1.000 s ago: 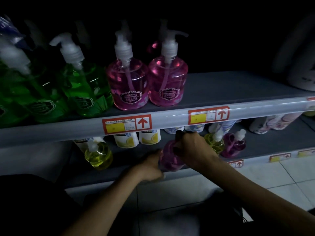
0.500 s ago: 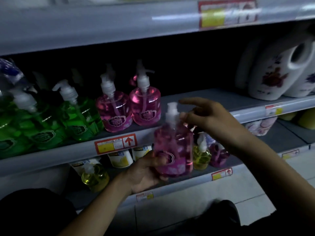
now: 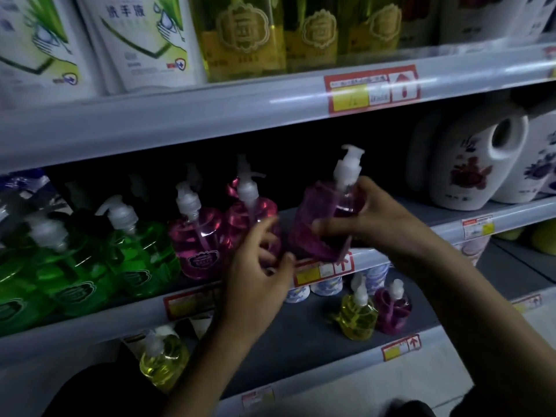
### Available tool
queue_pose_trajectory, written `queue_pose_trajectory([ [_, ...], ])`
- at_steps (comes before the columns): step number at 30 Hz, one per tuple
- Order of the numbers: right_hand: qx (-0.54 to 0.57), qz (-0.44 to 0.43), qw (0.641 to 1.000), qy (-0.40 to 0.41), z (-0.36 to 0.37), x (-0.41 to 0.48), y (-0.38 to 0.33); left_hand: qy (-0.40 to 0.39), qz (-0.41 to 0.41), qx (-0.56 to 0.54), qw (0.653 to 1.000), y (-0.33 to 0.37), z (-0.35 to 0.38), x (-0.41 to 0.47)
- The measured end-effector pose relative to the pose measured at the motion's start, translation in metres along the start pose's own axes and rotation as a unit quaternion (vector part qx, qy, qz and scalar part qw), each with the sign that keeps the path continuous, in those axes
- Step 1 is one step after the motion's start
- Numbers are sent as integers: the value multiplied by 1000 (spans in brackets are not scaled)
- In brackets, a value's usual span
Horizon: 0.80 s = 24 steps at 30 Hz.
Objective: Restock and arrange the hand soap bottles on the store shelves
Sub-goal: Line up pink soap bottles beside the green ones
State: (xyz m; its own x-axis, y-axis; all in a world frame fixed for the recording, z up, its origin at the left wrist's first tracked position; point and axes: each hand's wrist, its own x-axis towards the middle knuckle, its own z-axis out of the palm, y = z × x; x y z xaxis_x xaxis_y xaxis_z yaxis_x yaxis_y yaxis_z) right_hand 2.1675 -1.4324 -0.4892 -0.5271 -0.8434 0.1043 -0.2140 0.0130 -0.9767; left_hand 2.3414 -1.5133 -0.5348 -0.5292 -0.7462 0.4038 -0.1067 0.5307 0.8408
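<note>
Mid-frame, the right hand (image 3: pixel 373 224) grips a pink soap bottle (image 3: pixel 328 218), tilted, not yet shelved. The left hand (image 3: pixel 258 272) hangs loosely open beside the shelved pink bottles (image 3: pixel 198 239); stock remains on the lower shelf (image 3: pixel 301 332).

White floral jugs (image 3: pixel 469 167), probably detergent

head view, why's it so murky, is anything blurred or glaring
Head view: dim overall, the middle shelf recess nearly black; left hand smeared by motion, right hand and its purple bottle softer; glare streak on the upper shelf rail; wide-angle bends the shelves.
</note>
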Motion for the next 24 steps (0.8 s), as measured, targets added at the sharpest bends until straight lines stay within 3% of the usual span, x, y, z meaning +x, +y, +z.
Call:
queue_pose_trajectory([
  [2, -74, -20, 994, 77, -3, 23, 4, 116, 113, 179, 970, -4, -8, 11],
  [5, -140, -34, 983, 111, 3, 59, 18, 84, 88, 260, 958, -12, -12, 21],
  [7, -157, -27, 981, 109, 11, 78, 32, 58, 46, 254, 964, -20, -11, 24],
  [13, -162, -36, 984, 67, 40, 117, 62, 59, 49, 254, 964, -29, -10, 25],
  [19, -75, -29, 996, 39, 57, 128, 70, 56, 67, 256, 963, -35, -9, 24],
  [22, -113, -12, 993, 16, 53, 125, 68, 51, 80, 250, 964, -37, -12, 20],
  [24, -173, -6, 982, 72, 52, 118, 58, 63, 118, 243, 961, -40, -17, 11],
])
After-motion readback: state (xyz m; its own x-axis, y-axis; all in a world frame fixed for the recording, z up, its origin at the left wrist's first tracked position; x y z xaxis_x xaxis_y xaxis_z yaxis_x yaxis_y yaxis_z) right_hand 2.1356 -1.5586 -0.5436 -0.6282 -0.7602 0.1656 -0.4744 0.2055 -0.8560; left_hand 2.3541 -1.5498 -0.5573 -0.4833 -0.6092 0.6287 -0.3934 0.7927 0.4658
